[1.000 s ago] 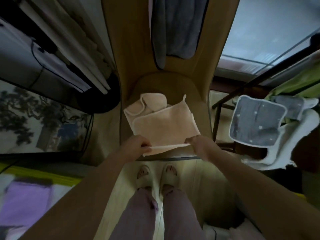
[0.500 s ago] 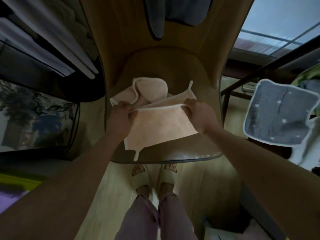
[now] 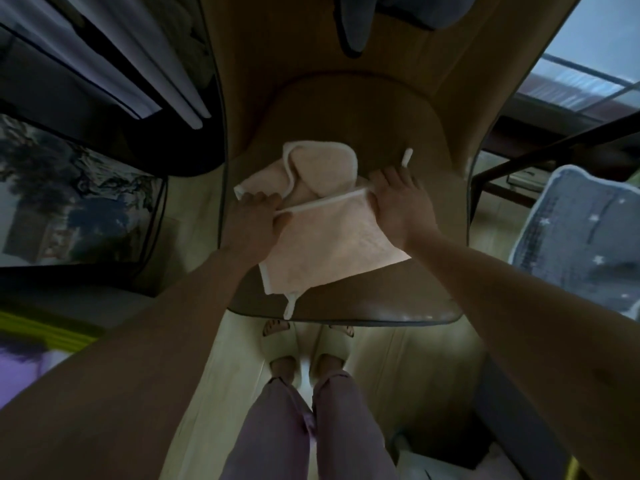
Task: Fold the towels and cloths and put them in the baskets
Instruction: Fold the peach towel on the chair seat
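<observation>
Head view shows my left hand point(image 3: 254, 216) and right hand point(image 3: 398, 199) each pinching an end of the peach cloth point(image 3: 332, 247)'s white-trimmed edge, carrying it far so the fold lies flat on the chair seat point(image 3: 381, 306). Another peach cloth point(image 3: 322, 168) lies bunched beyond. No basket is visible; fingertips are hidden beneath the fabric.

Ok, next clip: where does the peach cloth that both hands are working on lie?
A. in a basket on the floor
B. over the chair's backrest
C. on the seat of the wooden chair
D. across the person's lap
C: the peach cloth lies spread on the chair seat, with the left hand and the right hand holding its white-edged fold at either end.
</observation>
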Demonstrator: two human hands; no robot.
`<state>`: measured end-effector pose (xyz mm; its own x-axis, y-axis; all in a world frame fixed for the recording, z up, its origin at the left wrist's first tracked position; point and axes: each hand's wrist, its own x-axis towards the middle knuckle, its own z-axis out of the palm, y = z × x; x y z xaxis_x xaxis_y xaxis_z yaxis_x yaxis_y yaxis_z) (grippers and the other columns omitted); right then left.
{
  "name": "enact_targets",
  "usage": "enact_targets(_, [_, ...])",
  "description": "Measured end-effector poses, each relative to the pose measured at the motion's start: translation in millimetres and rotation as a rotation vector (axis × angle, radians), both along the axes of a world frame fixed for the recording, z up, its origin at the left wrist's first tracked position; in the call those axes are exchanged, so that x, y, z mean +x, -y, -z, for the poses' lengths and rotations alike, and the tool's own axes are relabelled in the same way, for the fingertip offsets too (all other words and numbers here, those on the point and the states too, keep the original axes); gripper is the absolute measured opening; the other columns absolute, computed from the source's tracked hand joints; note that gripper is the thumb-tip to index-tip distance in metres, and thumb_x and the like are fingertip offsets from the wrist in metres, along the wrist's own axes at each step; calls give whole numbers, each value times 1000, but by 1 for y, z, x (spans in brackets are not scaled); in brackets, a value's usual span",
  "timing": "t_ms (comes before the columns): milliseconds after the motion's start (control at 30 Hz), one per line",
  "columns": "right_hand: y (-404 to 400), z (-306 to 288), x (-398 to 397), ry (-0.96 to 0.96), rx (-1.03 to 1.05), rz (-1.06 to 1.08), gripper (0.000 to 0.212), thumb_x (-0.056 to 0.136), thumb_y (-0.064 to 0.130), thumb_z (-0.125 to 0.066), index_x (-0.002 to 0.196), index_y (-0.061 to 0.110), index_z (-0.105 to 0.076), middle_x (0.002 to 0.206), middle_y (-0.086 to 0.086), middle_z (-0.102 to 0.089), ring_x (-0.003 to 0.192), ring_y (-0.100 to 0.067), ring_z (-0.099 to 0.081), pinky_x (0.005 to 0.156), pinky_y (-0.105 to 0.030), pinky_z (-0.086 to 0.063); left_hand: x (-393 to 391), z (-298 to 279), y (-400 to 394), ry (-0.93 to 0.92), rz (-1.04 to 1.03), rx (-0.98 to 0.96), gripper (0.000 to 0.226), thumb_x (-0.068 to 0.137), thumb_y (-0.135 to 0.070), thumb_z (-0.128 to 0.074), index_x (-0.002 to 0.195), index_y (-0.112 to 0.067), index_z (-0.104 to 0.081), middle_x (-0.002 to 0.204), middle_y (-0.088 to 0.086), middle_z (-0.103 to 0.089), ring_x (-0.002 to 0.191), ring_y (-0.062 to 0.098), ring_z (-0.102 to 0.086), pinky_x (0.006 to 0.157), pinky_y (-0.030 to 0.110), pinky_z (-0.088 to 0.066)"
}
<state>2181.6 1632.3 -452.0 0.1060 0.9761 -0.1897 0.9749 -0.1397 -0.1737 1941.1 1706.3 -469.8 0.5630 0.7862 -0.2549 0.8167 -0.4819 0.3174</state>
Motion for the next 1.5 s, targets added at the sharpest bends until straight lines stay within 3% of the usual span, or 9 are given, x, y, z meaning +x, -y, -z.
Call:
enact_targets(233, [-2,15,-8,15,15,-85,18,91,6,-51,107,3,-58,103,-17,-58,95,-35,-54,87,-42,-41,-4,-5,2,291,-250,-354,27,99,-35,-46,105,-10,-50,96,2,-55,85,20,-56,70,29,-42])
enact_targets(333, [1,18,-15,40,29,-7,18,93,7,-47,107,3,-57,105,-18,-58,99,-35,-53,94,-44,-39,-15,-3,3,289,-307,-380,34,101,-32,-42,98,-4,-60,92,11,-63,88,24,-59,70,25,-38])
enact_targets(567, [26,19,-61,-223,106,-83,49,100,27,-36,146,9,-31,155,-14,-25,145,-28,-16,120,-40,-8,-13,-4,17,527,-560,-403,19,100,-29,-45,96,-11,-49,75,-7,-49,78,19,-55,67,30,-42])
enact_targets(733, [27,44,-80,-197,-4,-82,61,100,42,-22,153,13,-9,161,-5,-5,148,-15,3,121,-38,0,-11,7,40,280,-623,-196,36,100,-38,-41,103,-5,-55,68,-3,-50,62,14,-47,59,26,-34])
enact_targets(867, [25,52,-85,-162,35,-32,65,99,45,-21,153,11,-8,161,-5,-4,148,-15,2,121,-39,-2,-2,8,29,374,-632,-149,37,102,-32,-38,126,-5,-48,80,4,-57,66,17,-53,57,28,-40])
enact_targets(1067, [23,61,-90,-42,18,-62,66,99,47,-23,154,14,-6,161,-5,-1,148,-17,5,120,-37,2,-3,18,27,328,-761,-109,38,103,-34,-33,122,-5,-49,83,2,-57,69,14,-53,64,28,-47])
enact_targets(1267, [29,37,-77,-283,70,13,61,100,40,-26,152,10,-13,160,-11,-9,148,-19,-3,120,-36,-3,-3,16,19,61,-775,-57,42,102,-39,-34,120,-5,-49,112,14,-60,96,26,-58,75,34,-42])
enact_targets(1400, [61,13,-31,-273,280,373,51,97,37,-41,137,5,-39,140,-20,-40,128,-33,-39,107,-46,-32,-9,-2,32,33,-371,275,46,99,-37,-43,132,-5,-45,134,22,-48,118,37,-46,96,46,-36])
enact_targets(1500, [70,10,-12,-396,168,640,53,91,53,-41,119,8,-50,114,-11,-52,104,-26,-50,87,-43,-44,11,1,54,191,94,249,43,97,-31,-36,133,-9,-46,136,16,-52,123,30,-45,103,43,-32])
